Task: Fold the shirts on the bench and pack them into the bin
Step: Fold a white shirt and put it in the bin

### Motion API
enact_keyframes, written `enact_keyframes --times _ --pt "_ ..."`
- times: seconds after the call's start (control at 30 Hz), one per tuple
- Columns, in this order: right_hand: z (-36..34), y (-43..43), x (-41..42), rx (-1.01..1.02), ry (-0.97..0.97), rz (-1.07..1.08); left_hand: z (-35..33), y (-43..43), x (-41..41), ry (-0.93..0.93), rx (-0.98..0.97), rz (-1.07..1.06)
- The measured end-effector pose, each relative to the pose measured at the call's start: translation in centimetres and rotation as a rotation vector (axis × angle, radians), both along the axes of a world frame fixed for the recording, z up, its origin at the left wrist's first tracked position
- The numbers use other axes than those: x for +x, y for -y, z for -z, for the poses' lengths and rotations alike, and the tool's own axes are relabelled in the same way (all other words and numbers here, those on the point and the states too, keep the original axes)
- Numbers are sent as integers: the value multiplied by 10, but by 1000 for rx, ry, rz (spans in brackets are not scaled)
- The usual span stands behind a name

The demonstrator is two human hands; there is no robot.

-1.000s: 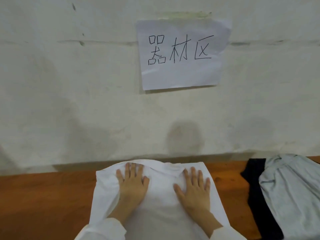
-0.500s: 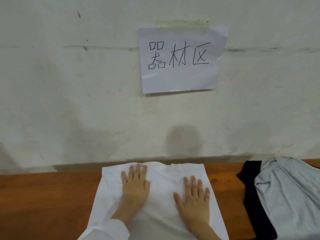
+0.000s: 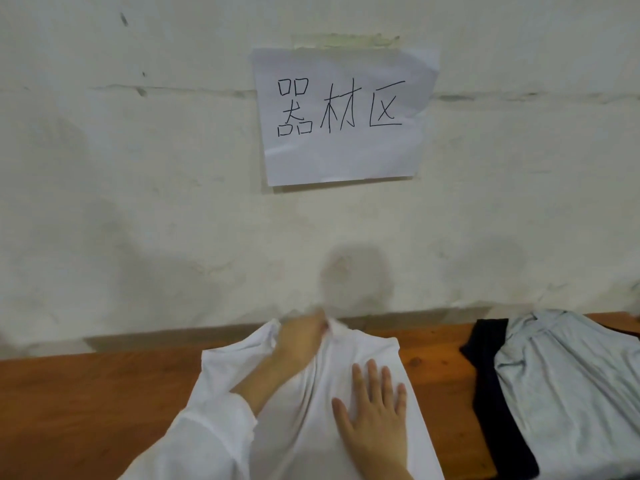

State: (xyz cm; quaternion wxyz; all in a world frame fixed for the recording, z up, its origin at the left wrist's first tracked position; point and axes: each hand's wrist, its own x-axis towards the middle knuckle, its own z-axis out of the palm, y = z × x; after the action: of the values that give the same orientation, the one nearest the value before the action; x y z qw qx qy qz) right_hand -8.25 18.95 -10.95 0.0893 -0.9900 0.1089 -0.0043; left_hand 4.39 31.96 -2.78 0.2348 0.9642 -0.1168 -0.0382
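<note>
A white shirt (image 3: 377, 355) lies on the wooden bench (image 3: 86, 393) in front of me. My left hand (image 3: 301, 341) grips the shirt's far edge near the wall, with the cloth bunched in its fingers and lifted a little. My right hand (image 3: 375, 407) lies flat on the shirt's middle, fingers straight and spread. A light grey shirt (image 3: 571, 382) lies at the right of the bench on top of a black shirt (image 3: 485, 368). No bin is in view.
A pale wall (image 3: 173, 202) rises directly behind the bench and carries a taped paper sign (image 3: 343, 116) with handwritten characters. Bare wood shows to the left of the white shirt and in a narrow strip between it and the black shirt.
My left hand has gone from lying flat on the shirt to gripping its far edge and lifting it. My right hand stays flat, slightly nearer to me.
</note>
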Motion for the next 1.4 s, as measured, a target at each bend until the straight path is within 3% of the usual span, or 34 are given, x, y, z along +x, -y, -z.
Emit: enact_keyframes --times 0.1,0.13,0.23,0.3,0.43,0.63,0.83,0.9,1.07,1.23,1.4 --pt "3 2 -1 -8 2 6 -8 -20 25 59 -484 -418" --pt "2 2 -2 8 -6 0 -7 -24 21 35 -536 -483" --pt "-2 1 -3 51 -33 -29 16 -27 -24 41 -462 -444" --pt "-3 -1 -2 77 -72 -22 38 -30 -66 208 -321 -361" --pt "-13 4 -2 11 -66 31 62 -57 -97 66 -113 -326" --pt "-22 13 -11 12 -121 -4 55 -99 -102 -48 184 -500" --pt "-26 22 -33 33 -184 -42 49 -98 -132 -191 210 -469" --pt "-20 33 -37 11 -123 2 52 -98 -131 -212 221 -459" --pt "-19 31 -37 -28 -185 80 63 -103 -119 -141 324 -475" --pt "-24 29 -34 -15 -227 101 74 -86 -134 -22 220 -308" --pt "-40 36 -24 56 -289 28 60 -88 -132 -99 311 -274"
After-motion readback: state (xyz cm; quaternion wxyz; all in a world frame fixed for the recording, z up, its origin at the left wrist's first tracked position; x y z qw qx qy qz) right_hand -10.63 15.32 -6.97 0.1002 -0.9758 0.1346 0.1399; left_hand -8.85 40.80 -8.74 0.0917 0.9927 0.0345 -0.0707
